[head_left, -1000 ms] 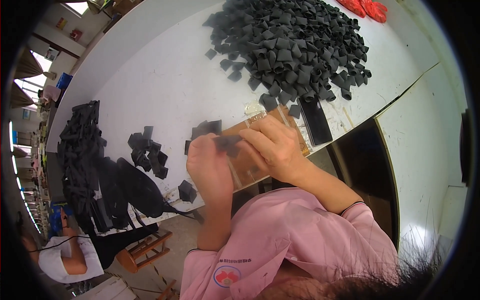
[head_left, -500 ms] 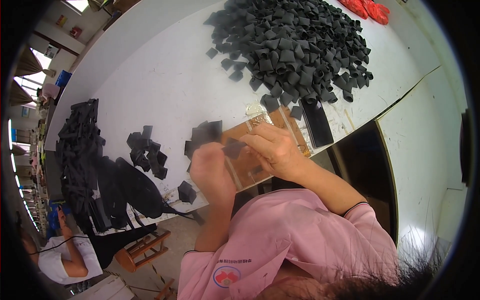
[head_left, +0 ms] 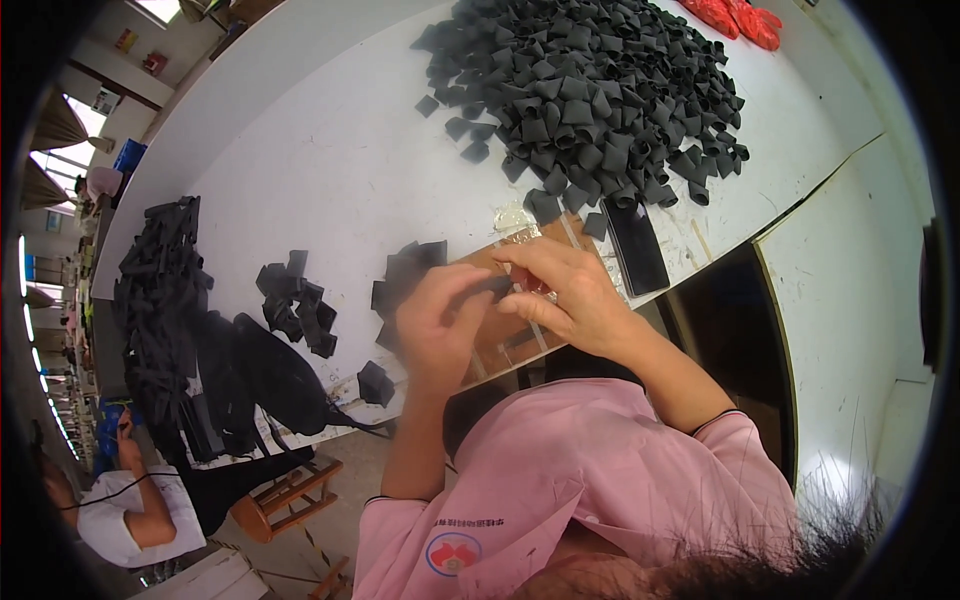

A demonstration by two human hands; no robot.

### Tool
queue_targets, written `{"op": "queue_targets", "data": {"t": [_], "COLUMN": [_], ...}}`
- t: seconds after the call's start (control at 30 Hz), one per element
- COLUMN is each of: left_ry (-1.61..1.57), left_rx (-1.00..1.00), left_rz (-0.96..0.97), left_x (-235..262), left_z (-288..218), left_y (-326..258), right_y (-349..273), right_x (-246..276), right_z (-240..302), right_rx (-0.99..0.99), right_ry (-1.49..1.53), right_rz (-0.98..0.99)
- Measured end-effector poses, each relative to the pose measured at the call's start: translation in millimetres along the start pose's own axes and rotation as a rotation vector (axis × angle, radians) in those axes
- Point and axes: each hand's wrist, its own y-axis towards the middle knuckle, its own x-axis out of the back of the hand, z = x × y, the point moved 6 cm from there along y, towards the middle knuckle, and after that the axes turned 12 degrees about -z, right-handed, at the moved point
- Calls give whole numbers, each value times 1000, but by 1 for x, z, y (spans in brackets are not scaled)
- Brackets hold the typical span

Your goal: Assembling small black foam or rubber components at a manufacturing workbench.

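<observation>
Black fabric piece [head_left: 497,287] pinched between left hand [head_left: 435,325] and right hand [head_left: 560,295], both clamped on it, over brown board [head_left: 505,340] at tabletop [head_left: 330,160] edge; loose pile [head_left: 590,90] beyond right hand, within reach.

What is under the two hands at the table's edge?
Under the left hand and right hand lies a brown board on the white table. They pinch a small black piece; the board's middle is covered.
</observation>
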Motion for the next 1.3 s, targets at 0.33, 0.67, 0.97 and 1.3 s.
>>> {"op": "queue_targets", "data": {"t": [0.33, 0.67, 0.97, 1.3], "left_ry": [178, 901, 573, -397], "left_rx": [-173, -15, -474, 628], "left_rz": [-97, 36, 31, -293], "left_x": [5, -8, -2, 11], "left_z": [13, 124, 82, 78], "left_y": [-5, -38, -62, -80], "right_y": [2, -1, -92, -69], "right_x": [-9, 4, -58, -39], "right_z": [5, -79, -90, -38], "right_rx": [231, -669, -980, -10], "right_ry": [-202, 385, 465, -105], "right_rz": [-73, -57, 294, -136]}}
